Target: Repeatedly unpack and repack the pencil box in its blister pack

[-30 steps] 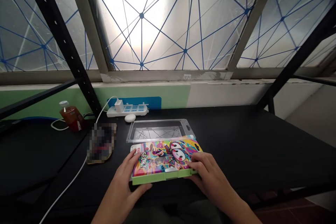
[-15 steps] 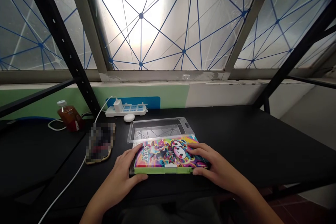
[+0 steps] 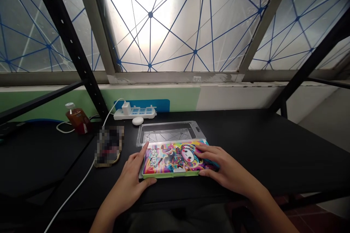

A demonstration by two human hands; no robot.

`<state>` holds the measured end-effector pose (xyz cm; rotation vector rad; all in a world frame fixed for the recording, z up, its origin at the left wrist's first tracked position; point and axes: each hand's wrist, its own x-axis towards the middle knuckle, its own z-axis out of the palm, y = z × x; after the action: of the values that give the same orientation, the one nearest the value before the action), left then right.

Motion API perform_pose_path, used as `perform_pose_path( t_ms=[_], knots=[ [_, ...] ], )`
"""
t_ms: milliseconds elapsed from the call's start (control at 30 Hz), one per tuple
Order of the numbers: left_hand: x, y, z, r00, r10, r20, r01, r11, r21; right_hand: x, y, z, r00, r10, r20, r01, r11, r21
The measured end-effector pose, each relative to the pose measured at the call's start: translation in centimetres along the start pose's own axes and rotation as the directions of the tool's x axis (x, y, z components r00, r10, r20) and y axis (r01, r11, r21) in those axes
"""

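A flat box with a colourful cartoon print, the word "SPORT" and a lime-green edge [image 3: 175, 160] lies on the black table, just in front of a clear plastic blister tray [image 3: 167, 133]. My left hand [image 3: 128, 178] holds the box's left end, with the thumb at the front edge and a finger along the side. My right hand [image 3: 221, 165] grips the right end, its fingers spread over the printed top. The box's near edge seems to overlap the tray's front rim.
Behind the tray are a white power strip [image 3: 134, 113] and a small white oval object [image 3: 137, 121]. An amber-filled bottle [image 3: 77, 121] stands at the left. A pixelated object [image 3: 108, 145] lies beside the box, and a white cable [image 3: 73, 185] runs forward.
The box has gone from tilted up towards me to lying nearly flat, and it sits closer to the tray. My right hand's fingers have moved further onto its top.
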<state>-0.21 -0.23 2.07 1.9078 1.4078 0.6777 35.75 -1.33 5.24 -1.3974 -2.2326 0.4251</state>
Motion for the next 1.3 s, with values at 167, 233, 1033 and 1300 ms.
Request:
perform_pose_path(
  t_ms=[167,233,1033,1300],
  knots=[
    [0.0,-0.2,0.3,1.0,-0.009,-0.018,0.008,1.0,-0.026,1.3,-0.2,-0.5,0.996,0.039,-0.085,-0.038,0.999,0.009],
    [0.0,-0.3,0.4,1.0,-0.019,-0.017,0.018,0.999,-0.032,2.1,-0.1,-0.4,0.982,0.089,-0.165,-0.089,0.996,0.011],
    [0.5,0.3,0.4,0.989,0.122,-0.085,-0.112,0.988,0.11,1.7,1.4,3.2,0.891,0.23,-0.391,-0.267,0.963,-0.042],
    [0.6,-0.5,1.2,0.987,0.118,-0.111,-0.093,0.975,0.203,4.2,-1.6,4.5,0.926,0.08,-0.37,-0.179,0.953,-0.244]
  ],
)
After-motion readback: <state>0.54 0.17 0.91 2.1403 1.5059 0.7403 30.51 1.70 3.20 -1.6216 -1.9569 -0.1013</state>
